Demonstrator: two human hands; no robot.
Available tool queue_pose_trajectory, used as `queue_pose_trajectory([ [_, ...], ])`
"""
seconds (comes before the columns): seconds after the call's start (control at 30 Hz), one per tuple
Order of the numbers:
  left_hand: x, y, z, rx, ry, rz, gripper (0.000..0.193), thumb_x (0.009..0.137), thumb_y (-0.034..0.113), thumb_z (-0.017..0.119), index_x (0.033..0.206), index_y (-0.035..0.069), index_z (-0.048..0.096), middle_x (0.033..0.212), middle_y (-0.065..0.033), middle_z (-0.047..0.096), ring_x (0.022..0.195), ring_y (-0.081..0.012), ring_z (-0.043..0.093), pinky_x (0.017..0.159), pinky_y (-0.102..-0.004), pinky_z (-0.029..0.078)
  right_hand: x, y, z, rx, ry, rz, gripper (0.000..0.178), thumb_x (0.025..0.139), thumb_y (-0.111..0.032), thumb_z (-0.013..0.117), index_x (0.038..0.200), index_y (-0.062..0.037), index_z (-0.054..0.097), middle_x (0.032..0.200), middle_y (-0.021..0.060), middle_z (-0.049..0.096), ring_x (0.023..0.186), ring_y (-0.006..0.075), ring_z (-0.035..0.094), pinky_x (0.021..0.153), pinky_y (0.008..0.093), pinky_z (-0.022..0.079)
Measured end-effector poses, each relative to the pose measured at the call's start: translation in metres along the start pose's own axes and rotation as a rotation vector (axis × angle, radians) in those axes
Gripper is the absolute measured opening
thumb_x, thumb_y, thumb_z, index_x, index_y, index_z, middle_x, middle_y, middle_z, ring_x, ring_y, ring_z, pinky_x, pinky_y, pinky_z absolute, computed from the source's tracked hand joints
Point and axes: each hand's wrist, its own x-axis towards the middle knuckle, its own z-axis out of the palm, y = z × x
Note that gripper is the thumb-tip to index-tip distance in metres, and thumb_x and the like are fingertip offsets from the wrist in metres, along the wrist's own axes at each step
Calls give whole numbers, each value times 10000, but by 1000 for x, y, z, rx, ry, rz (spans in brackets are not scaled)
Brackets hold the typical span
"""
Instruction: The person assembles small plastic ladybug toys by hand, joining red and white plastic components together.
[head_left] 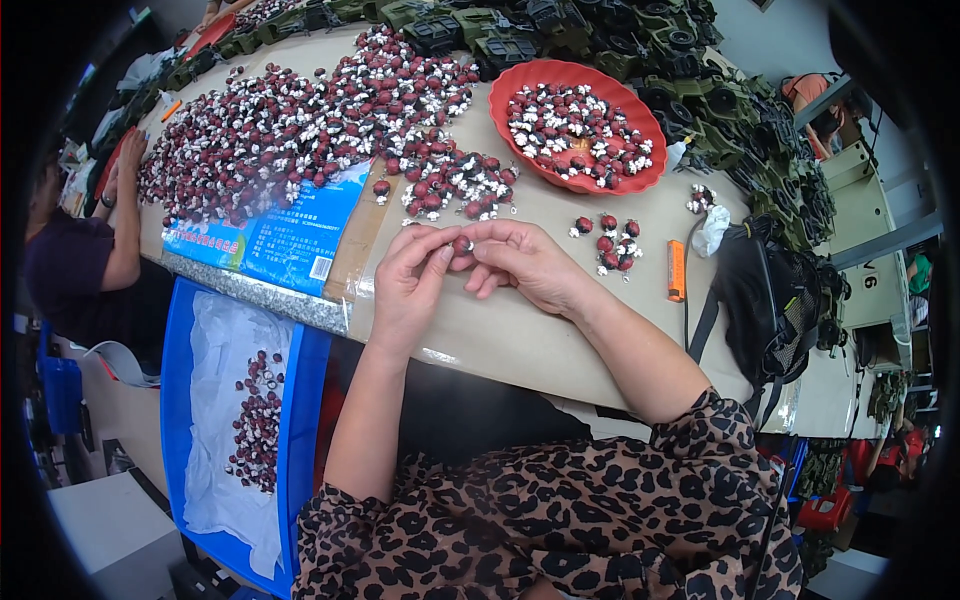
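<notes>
My left hand (408,278) and my right hand (530,264) meet above the front of the table. Between their fingertips is a small dark red, ball-shaped part (461,246), pinched from both sides; the fingers hide some of it. A few similar red, black and white parts (612,246) lie on the table just right of my right hand. Beyond my hands, a loose group of these parts (455,185) runs into a large heap (290,130) on the left. Farther back, a red scalloped bowl (655,172) holds many more.
A blue printed sheet (300,235) lies under the heap. Below the table edge at left stands a blue bin (305,400) with lined parts. An orange object (677,270) and black bag (770,310) lie right. Green toy vehicles (720,100) line the back; another person (85,260) sits left.
</notes>
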Motion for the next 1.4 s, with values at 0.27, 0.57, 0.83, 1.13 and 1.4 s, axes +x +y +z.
queue_pose_trajectory([
  [0.27,0,5,1,-83,10,-23,175,820,-12,498,978,-30,569,905,-66,521,805,-120,551,698,-214,471,1,3,0,-98,-29,-1,249,865,-81,464,1085,8,390,892,129,578,726,157,601,601,231,502],
  [0.57,-2,-2,-1,-168,-23,-100,230,805,-27,498,1029,-27,551,932,-75,524,818,-121,552,703,-218,477,1,10,11,-308,34,-51,237,879,-118,453,1067,-38,331,926,161,573,744,182,602,592,256,499],
  [0.83,-2,-5,-3,-58,-73,-52,249,801,-48,504,1046,-31,541,959,-64,515,855,-117,545,740,-223,450,2,11,11,-352,63,-88,229,872,-74,447,1035,-5,301,879,173,578,727,183,608,553,262,513],
  [1.13,-2,-5,-2,-79,-83,-68,242,797,-55,502,1034,-30,547,969,-80,537,875,-135,556,759,-232,447,2,11,11,-359,68,-97,208,873,-64,444,1008,-8,295,896,173,575,734,185,608,556,262,515],
  [1.4,-2,-6,-2,-63,-85,-59,242,799,-53,505,1035,-29,546,959,-77,539,865,-129,555,755,-231,447,3,13,9,-359,58,-102,204,874,-75,448,998,-9,301,877,166,581,725,184,608,551,264,512],
])
